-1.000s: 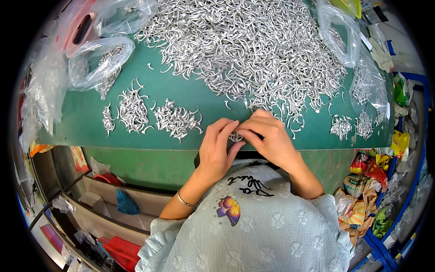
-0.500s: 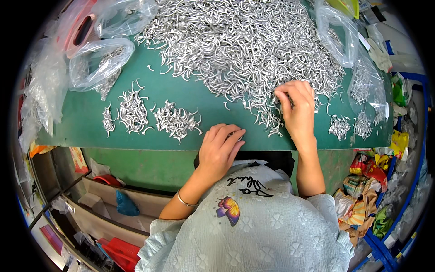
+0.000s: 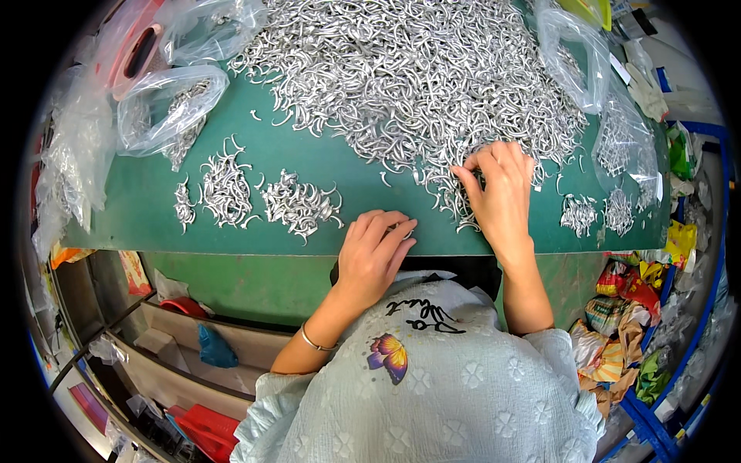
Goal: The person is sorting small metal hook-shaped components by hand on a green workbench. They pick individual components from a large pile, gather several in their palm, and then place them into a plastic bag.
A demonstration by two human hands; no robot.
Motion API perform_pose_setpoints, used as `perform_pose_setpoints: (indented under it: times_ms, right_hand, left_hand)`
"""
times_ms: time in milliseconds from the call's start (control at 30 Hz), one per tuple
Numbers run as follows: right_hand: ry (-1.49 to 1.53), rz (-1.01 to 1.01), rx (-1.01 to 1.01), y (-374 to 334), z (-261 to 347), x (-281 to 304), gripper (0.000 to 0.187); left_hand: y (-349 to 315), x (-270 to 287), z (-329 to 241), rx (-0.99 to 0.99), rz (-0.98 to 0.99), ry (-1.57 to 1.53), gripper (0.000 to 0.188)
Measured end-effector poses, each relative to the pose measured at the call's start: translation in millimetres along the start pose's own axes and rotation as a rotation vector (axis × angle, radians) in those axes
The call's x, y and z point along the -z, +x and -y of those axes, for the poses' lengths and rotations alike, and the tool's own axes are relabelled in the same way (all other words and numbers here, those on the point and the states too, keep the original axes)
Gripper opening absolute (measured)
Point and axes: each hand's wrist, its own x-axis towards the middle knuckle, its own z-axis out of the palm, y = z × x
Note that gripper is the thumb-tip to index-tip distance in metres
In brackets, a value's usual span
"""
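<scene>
A large heap of small curved silver metal pieces [image 3: 417, 85] covers the far middle of the green table [image 3: 355, 166]. At the heap's near right edge is my right hand [image 3: 500, 189], thumb and forefinger drawn close together among the pieces; whether a piece sits between them is too small to tell. My left hand [image 3: 373, 251] rests at the table's front edge with fingers curled, and a bit of silver shows by its fingertips. Left of it lies a small pile of the same pieces [image 3: 301, 204], with another pile [image 3: 227, 189] beyond.
Two small piles, one of them here [image 3: 577, 216], lie at the table's right. Clear plastic bags with pieces stand at the left [image 3: 174, 108] and right [image 3: 621, 143]. Below the table are a drawer [image 3: 255, 343] at left and colourful packets [image 3: 610, 316] at right.
My right hand has shifted slightly left and nearer to me, its thumb moving left over the edge of the heap. My left hand stays almost still.
</scene>
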Motion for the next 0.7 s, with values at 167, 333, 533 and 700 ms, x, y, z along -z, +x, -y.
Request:
perform_pose_setpoints:
  times_ms: [167,333,533,700]
  right_hand:
    - [0.051,-0.034,-0.015,-0.7,-2.6,6.0,0.014]
    - [-0.005,0.024,-0.002,-3.4,1.1,2.1,0.014]
    - [-0.039,-0.01,0.019,-1.6,-2.4,9.6,0.015]
    - [0.024,0.037,0.036,-4.1,-4.1,5.9,0.018]
  left_hand:
    - [0.1,0.4,-0.9,0.001,-0.003,-0.008,0.033]
    - [-0.2,-0.3,0.1,-0.003,-0.001,-0.007,0.033]
    - [-0.2,-0.1,0.3,-0.01,-0.009,-0.006,0.033]
    - [-2.5,-2.1,2.9,-0.022,-0.002,0.004,0.032]
